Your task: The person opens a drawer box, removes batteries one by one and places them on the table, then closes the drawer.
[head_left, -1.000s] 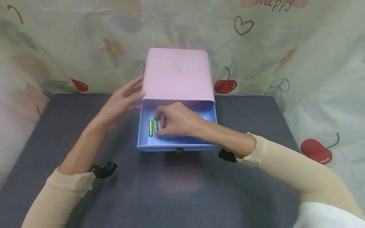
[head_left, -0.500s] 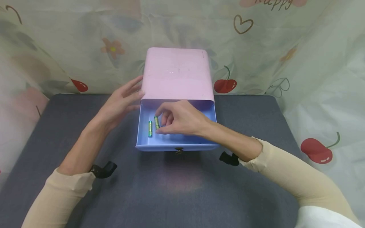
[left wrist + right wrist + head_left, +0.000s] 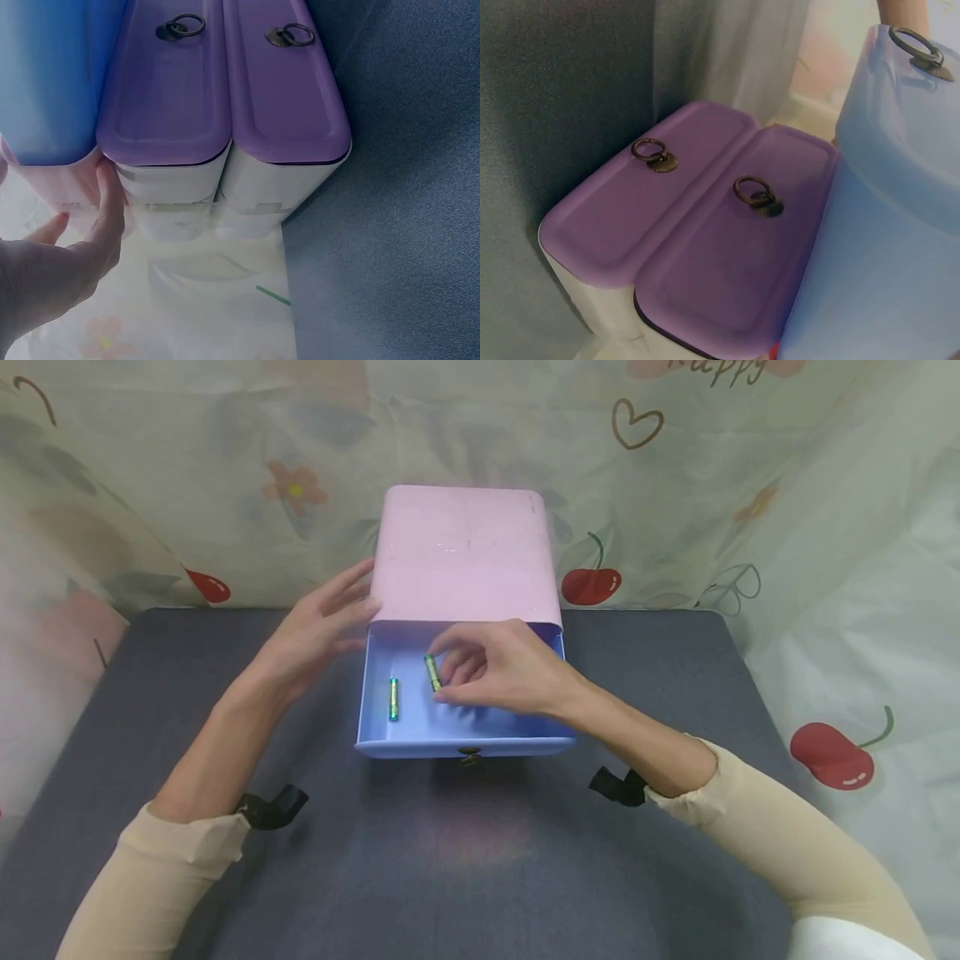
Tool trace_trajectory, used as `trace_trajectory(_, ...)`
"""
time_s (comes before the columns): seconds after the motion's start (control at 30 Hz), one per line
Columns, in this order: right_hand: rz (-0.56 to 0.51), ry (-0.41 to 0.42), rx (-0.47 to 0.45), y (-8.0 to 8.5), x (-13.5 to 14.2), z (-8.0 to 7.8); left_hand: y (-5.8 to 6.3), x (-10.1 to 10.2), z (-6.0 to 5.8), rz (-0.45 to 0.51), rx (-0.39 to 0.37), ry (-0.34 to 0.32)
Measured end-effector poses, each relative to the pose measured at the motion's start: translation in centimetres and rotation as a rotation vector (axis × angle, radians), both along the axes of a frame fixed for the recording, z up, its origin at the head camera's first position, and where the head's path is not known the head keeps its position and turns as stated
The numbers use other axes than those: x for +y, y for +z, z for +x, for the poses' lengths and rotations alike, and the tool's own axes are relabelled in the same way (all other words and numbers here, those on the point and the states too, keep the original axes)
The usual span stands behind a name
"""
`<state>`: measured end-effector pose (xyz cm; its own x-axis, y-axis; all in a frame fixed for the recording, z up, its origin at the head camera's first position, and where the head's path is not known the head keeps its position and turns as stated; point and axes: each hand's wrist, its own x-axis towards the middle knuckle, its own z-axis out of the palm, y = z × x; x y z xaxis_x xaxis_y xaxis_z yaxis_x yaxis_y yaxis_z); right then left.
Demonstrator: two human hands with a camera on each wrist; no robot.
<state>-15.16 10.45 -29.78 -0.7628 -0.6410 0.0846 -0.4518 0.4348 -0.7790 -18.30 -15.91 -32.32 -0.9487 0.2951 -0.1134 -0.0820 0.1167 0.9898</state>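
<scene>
A small green battery is pinched between the thumb and forefinger of my right hand, raised over the pulled-out light blue drawer. Another green battery lies on the drawer floor near its left wall. My left hand rests with extended fingers against the left side of the pink cabinet. In the left wrist view the same hand touches the pink casing under the blue drawer. The right wrist view does not show the right hand; the blue drawer fills its right side.
Two shut purple drawers, one beside the other, sit below the blue one, each with a metal ring pull. A dark grey table carries the cabinet. Patterned curtains hang behind and at the sides.
My right hand has lifted its battery and shifted it to the right, away from the one on the drawer floor. The left hand stays at the cabinet's side.
</scene>
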Motion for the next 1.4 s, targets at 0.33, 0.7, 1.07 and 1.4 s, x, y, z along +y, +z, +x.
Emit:
trace_trajectory(0.33,-0.093,-0.062,-0.08,0.6,1.7,0.5,0.1,0.0,-0.1,-0.002,0.005,0.001)
trace_trajectory(0.7,-0.132,-0.12,-0.071,1.7,3.3,1.8,0.0,-0.3,0.0,0.009,0.02,-0.007)
trace_trajectory(1.07,-0.188,-0.186,-0.11,1.9,6.1,2.8,-0.1,-0.1,0.0,0.014,0.007,-0.005)
trace_trajectory(1.4,-0.195,-0.262,-0.132,1.6,8.2,3.3,-0.3,0.0,-0.1,0.018,0.022,0.006)
